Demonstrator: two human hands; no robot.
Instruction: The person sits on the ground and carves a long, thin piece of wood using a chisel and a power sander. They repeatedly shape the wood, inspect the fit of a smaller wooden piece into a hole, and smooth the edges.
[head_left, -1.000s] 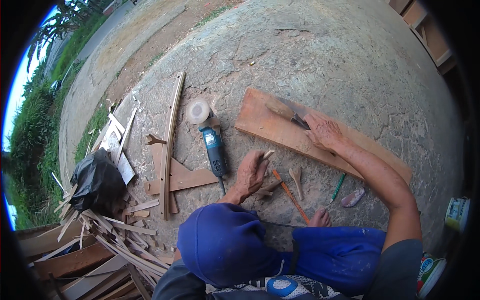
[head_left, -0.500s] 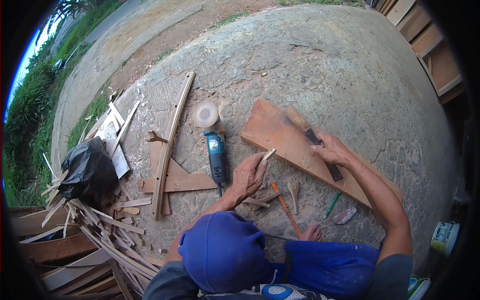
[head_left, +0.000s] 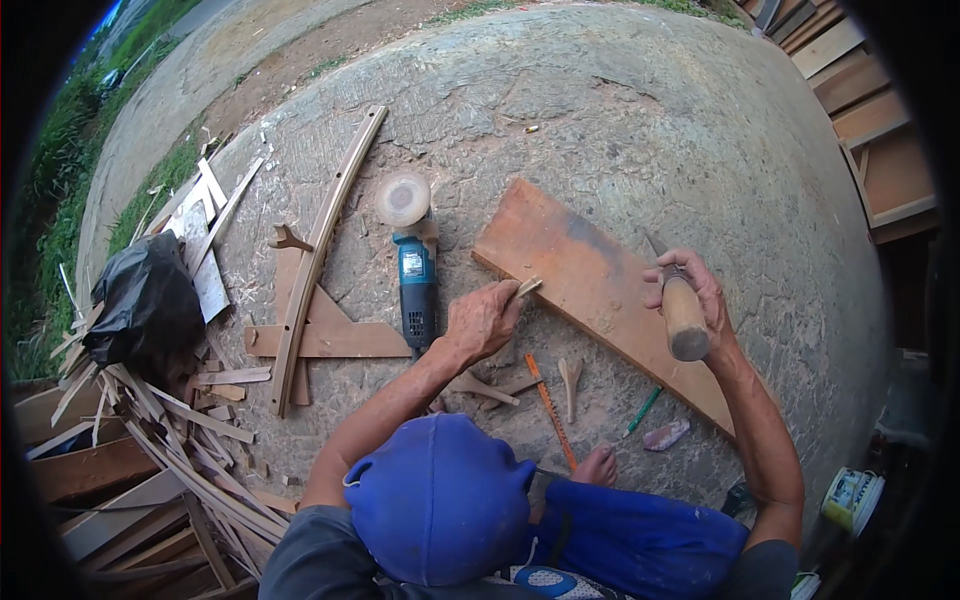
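My left hand [head_left: 482, 322] pinches a short, pale wooden piece [head_left: 529, 286] at the near edge of a thick brown board [head_left: 575, 255]. Over the board's right side, my right hand [head_left: 708, 295] grips a wooden-handled blade [head_left: 684, 318]. Its thick handle end faces up toward me; a little of the dark blade shows beyond the fingers, and its exact kind is hard to tell. On the ground on the near side of the board lie a forked wooden piece [head_left: 570, 385], an orange ruler-like strip [head_left: 551, 412] and a green pencil [head_left: 642, 410].
An angle grinder [head_left: 415, 290] with a round disc lies left of the board. Further left are a long wooden strip [head_left: 330, 255] with holes and a flat wooden piece [head_left: 365, 340]. Scrap wood [head_left: 200, 470] and a black plastic bag [head_left: 150, 300] lie at far left.
My right hand has lifted and turned the blade, so its handle now points toward me instead of away. The left hand keeps its wooden piece. The whole view has shifted slightly.
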